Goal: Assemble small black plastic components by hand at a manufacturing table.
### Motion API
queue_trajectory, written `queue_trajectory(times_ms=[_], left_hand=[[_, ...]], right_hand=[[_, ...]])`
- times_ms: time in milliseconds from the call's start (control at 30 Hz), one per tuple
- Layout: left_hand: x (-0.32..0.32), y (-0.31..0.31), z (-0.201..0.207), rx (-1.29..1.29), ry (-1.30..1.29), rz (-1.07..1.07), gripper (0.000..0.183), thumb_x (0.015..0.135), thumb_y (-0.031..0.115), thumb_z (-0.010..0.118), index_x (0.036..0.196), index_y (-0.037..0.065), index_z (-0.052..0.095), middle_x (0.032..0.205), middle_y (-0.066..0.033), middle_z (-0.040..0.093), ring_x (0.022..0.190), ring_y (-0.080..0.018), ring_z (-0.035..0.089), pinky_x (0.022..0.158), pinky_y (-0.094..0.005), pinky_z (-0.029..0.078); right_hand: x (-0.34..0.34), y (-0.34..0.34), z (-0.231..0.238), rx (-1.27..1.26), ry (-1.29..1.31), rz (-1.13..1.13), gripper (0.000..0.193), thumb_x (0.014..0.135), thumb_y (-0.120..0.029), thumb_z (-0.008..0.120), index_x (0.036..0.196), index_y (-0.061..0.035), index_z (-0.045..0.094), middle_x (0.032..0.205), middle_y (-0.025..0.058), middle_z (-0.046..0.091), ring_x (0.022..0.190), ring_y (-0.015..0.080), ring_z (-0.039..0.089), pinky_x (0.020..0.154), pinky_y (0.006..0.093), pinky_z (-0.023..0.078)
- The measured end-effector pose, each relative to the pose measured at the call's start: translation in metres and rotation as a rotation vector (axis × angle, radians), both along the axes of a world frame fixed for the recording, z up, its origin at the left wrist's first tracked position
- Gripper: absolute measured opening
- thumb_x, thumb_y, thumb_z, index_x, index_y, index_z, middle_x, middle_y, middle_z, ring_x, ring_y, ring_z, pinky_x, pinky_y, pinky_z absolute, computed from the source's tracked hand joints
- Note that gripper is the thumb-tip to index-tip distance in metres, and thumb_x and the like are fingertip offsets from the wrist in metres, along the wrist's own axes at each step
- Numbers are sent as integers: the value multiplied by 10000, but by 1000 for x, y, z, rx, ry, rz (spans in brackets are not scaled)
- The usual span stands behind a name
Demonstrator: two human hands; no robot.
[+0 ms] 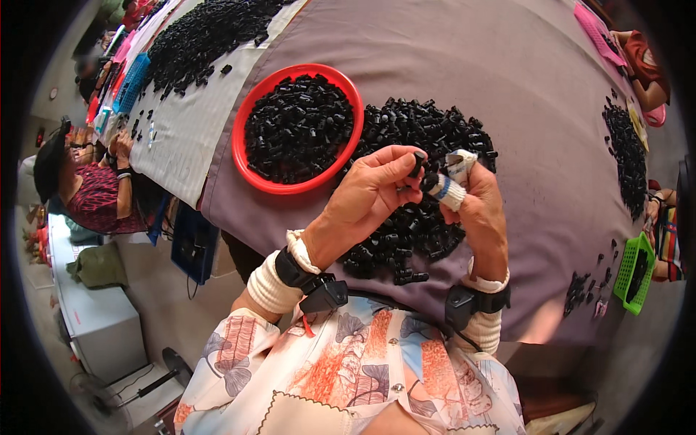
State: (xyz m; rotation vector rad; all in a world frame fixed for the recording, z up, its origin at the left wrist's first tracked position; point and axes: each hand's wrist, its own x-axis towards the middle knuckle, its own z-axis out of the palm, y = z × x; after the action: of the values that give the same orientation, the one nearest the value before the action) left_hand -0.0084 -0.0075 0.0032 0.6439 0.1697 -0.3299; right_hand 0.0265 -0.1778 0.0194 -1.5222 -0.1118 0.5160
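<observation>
Between the thumb and fingers of my left hand (362,196) is a small black cylindrical plastic part (417,164). My right hand (484,217) is close beside it, fingers bent in, with white wraps (451,193) on the thumb and a finger. Dark bits show at its wrapped tips, but I cannot tell whether they are gripped or lie behind. Both hands are above a heap of black plastic parts (435,130) on the cloth-covered table (536,116). Left of the heap stands a red basin (241,156) filled with similar parts.
Another large black heap (210,36) lies at the far left, near a blue basket (130,83) and a seated person (98,188). On the right are more black parts (625,156), a green basket (629,275) and other people. A fan (109,391) stands lower left.
</observation>
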Motion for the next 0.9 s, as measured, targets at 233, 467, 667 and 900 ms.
queue_trajectory(times_ms=[233,467,667,900], left_hand=[[-12,14,64,-4,-507,106,221,892,134,485,1068,5,518,937,-122,546,723,-175,527,656,-337,463],[-70,73,95,48,-612,84,173,809,80,572,981,59,574,960,-49,459,717,-131,453,604,-294,402],[-78,83,96,45,-689,157,166,796,67,580,961,64,575,948,-43,464,724,-128,452,603,-290,401],[-86,99,111,103,-804,298,159,780,52,590,938,69,576,933,-36,471,731,-125,451,602,-285,398]], right_hand=[[4,-32,2,240,-121,-207,101,795,-115,592,834,-44,533,538,-4,492,412,60,434,379,192,290],[11,-37,10,438,-234,-121,186,793,-152,576,927,-27,543,570,16,453,433,102,413,402,211,307],[5,-38,0,338,-180,-168,105,811,-127,560,858,-34,547,548,15,456,416,98,415,389,215,310],[-2,-38,-2,259,-127,-184,102,817,-129,540,855,-34,541,552,11,460,415,99,415,390,224,316]])
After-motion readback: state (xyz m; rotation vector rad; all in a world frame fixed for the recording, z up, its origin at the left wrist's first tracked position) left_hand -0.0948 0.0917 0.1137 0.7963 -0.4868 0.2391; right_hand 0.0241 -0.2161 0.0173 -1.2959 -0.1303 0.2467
